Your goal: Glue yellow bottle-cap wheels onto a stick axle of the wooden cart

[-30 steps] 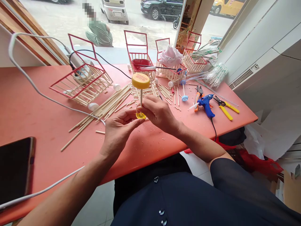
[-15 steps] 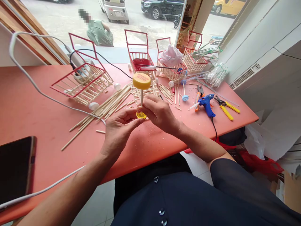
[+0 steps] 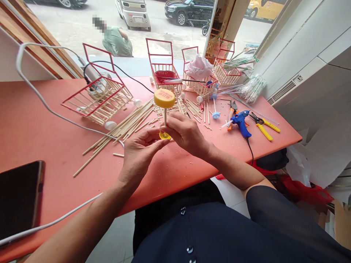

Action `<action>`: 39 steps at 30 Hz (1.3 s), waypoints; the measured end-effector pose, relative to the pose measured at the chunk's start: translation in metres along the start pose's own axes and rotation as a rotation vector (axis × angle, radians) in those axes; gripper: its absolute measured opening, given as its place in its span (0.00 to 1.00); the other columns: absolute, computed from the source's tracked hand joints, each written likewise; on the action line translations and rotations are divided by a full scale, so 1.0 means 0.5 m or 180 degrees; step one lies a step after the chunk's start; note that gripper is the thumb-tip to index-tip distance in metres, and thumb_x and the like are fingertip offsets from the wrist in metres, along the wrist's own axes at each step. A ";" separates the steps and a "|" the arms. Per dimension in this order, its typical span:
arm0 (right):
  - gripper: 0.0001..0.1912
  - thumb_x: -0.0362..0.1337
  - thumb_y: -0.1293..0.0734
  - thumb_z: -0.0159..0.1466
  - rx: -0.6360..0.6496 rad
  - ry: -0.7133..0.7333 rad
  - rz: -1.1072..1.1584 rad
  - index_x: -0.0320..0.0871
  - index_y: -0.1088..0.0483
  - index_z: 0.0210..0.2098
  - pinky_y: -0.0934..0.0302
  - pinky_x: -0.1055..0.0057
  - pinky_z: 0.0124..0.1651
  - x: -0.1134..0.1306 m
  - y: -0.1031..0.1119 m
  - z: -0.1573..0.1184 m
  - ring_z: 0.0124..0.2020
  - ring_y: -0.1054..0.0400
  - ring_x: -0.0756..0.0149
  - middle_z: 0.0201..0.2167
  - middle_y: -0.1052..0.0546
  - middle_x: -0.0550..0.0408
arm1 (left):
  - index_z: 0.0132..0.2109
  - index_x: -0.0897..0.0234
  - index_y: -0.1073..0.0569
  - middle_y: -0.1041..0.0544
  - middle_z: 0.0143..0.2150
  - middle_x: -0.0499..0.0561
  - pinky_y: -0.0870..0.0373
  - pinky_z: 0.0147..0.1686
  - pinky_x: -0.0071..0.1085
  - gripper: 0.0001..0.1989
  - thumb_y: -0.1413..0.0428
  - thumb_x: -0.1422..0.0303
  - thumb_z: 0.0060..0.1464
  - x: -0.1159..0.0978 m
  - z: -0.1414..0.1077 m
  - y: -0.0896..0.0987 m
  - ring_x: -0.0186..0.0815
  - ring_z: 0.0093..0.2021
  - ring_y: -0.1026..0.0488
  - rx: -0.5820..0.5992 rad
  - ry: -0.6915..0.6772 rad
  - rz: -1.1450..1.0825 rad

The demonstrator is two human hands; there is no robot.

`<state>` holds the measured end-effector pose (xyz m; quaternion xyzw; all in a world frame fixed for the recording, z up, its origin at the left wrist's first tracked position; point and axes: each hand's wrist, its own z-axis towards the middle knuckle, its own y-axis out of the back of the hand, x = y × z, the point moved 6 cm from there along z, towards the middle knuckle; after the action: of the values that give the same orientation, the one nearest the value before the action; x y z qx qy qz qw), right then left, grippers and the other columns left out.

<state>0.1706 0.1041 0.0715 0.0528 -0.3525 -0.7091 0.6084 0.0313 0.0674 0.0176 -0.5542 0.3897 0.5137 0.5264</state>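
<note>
Above the front of the table, my left hand (image 3: 139,149) grips a small yellow bottle cap (image 3: 165,136) by its rim, its open side facing up. My right hand (image 3: 188,133) pinches a thin wooden stick (image 3: 165,117) that stands upright with its lower end in that cap. On the stick's upper end sits a larger yellow cap (image 3: 164,98) with red print on top. Behind the hands lies a small frame of wooden sticks (image 3: 178,106), partly hidden by the large cap and my right hand.
Small stick carts with red rims (image 3: 95,96) stand along the back. Loose wooden sticks (image 3: 117,135) lie left of centre. To the right are a blue glue gun (image 3: 241,122), yellow-handled pliers (image 3: 264,126) and a blue-capped stick (image 3: 215,115). A tablet (image 3: 20,197) lies at left.
The view has shifted slightly. Both hands keep their hold on the small yellow cap and the stick, with little visible movement.
</note>
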 end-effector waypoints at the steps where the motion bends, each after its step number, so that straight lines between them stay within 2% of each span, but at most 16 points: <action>1: 0.18 0.41 0.41 0.80 0.0029 -0.0017 0.0002 0.46 0.41 0.32 0.45 0.73 0.40 -0.002 -0.001 0.000 0.35 0.42 0.70 0.32 0.37 0.59 | 0.43 0.61 0.14 0.12 0.42 0.53 0.17 0.50 0.39 0.21 0.22 0.60 0.42 0.000 0.000 0.000 0.42 0.44 0.16 -0.0004 -0.0004 -0.0006; 6: 0.18 0.42 0.42 0.81 0.0141 -0.0119 0.0039 0.46 0.41 0.33 0.45 0.72 0.41 -0.008 -0.006 -0.002 0.36 0.42 0.69 0.32 0.37 0.59 | 0.43 0.61 0.13 0.12 0.42 0.53 0.17 0.50 0.39 0.19 0.22 0.61 0.43 0.001 0.000 -0.002 0.42 0.44 0.16 0.0018 -0.0016 -0.0095; 18: 0.18 0.40 0.42 0.81 -0.0033 -0.0008 0.0055 0.46 0.42 0.32 0.44 0.73 0.40 0.000 0.000 0.000 0.35 0.42 0.70 0.32 0.37 0.60 | 0.43 0.58 0.13 0.12 0.42 0.52 0.16 0.49 0.36 0.17 0.23 0.62 0.44 -0.001 -0.002 0.000 0.41 0.44 0.15 0.0039 -0.0043 -0.0120; 25: 0.19 0.43 0.42 0.81 0.0139 -0.0165 0.0015 0.47 0.42 0.32 0.43 0.72 0.41 -0.006 -0.005 0.000 0.36 0.41 0.69 0.32 0.37 0.59 | 0.42 0.58 0.13 0.12 0.42 0.52 0.16 0.50 0.40 0.18 0.22 0.62 0.43 -0.001 -0.001 -0.003 0.43 0.44 0.15 0.0025 -0.0031 -0.0114; 31: 0.19 0.41 0.41 0.81 0.0000 -0.0045 0.0057 0.47 0.43 0.32 0.45 0.73 0.40 -0.002 -0.001 -0.001 0.35 0.42 0.70 0.32 0.38 0.60 | 0.42 0.58 0.13 0.12 0.43 0.52 0.17 0.51 0.40 0.18 0.22 0.61 0.44 -0.001 -0.002 -0.004 0.43 0.45 0.16 0.0045 -0.0019 -0.0095; 39: 0.19 0.43 0.44 0.81 0.0053 -0.0049 -0.0101 0.47 0.44 0.32 0.45 0.72 0.40 -0.005 -0.005 0.000 0.35 0.42 0.69 0.32 0.37 0.59 | 0.41 0.58 0.14 0.14 0.37 0.49 0.16 0.50 0.40 0.16 0.22 0.61 0.44 -0.002 -0.001 -0.003 0.42 0.43 0.16 0.0074 -0.0057 -0.0046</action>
<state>0.1695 0.1064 0.0691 0.0580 -0.3621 -0.7161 0.5939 0.0327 0.0670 0.0189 -0.5462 0.3869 0.5102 0.5400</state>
